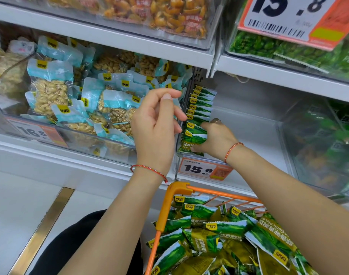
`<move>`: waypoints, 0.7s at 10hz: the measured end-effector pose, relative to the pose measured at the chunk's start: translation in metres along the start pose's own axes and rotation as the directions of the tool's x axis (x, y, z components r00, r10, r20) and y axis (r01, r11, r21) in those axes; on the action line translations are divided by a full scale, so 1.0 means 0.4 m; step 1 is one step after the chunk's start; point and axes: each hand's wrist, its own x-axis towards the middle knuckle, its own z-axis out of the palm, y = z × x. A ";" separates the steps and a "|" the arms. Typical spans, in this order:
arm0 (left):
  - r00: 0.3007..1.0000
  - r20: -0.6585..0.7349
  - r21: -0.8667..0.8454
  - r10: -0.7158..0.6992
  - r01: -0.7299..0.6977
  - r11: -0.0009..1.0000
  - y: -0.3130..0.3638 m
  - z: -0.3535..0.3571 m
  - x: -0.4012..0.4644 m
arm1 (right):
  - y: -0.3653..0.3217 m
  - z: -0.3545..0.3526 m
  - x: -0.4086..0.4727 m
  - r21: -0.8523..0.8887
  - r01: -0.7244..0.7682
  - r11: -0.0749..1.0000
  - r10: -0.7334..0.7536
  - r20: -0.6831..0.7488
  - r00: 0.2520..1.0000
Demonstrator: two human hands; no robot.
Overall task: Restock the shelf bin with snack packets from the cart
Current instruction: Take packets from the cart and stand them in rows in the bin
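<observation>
1. The green snack packets stand in a tight row on edge along the left wall of the clear shelf bin, running from the bin's front lip back toward the shelf upright.
2. The right hand is inside the bin at the near end of that row, fingers curled round the front packets and gripping them; its thumb lies low against the printed face of the nearest one.
3. The left hand hangs just to the left of the right hand, outside the bin wall, holding nothing; its fingers are loosely bent and its fingertips point toward the row.
4. Both wrists wear a thin red string bracelet.
5. Just below the right wrist, a price tag reading 15.8 is clipped to the bin's front.
6. Beneath both forearms sits the orange cart, heaped with more green packets of the same kind.
7. Left of the left hand, another clear bin holds pale blue peanut packs, with a tag reading 16.5 on its front.
8. Above the hands, the upper shelf carries bags of orange-brown snacks and a large 15.8 tag.
</observation>
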 end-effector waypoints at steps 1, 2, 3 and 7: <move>1.000 0.001 -0.004 -0.002 0.002 1.000 -0.001 0.000 0.000 | 0.000 -0.005 0.000 0.058 -0.006 0.998 0.010 -0.082 0.997; 1.000 0.005 -0.012 -0.003 0.003 1.000 -0.002 0.001 -0.001 | -0.004 -0.009 0.001 0.140 -0.023 0.990 0.044 -0.150 0.988; 1.000 0.006 -0.010 -0.003 0.003 1.000 -0.002 0.001 -0.001 | -0.003 -0.008 0.000 0.160 -0.089 0.983 0.111 -0.139 0.984; 1.000 0.013 0.008 -0.008 0.008 1.000 -0.002 0.000 -0.003 | 0.011 0.001 0.006 0.414 -0.292 0.862 0.262 0.131 0.956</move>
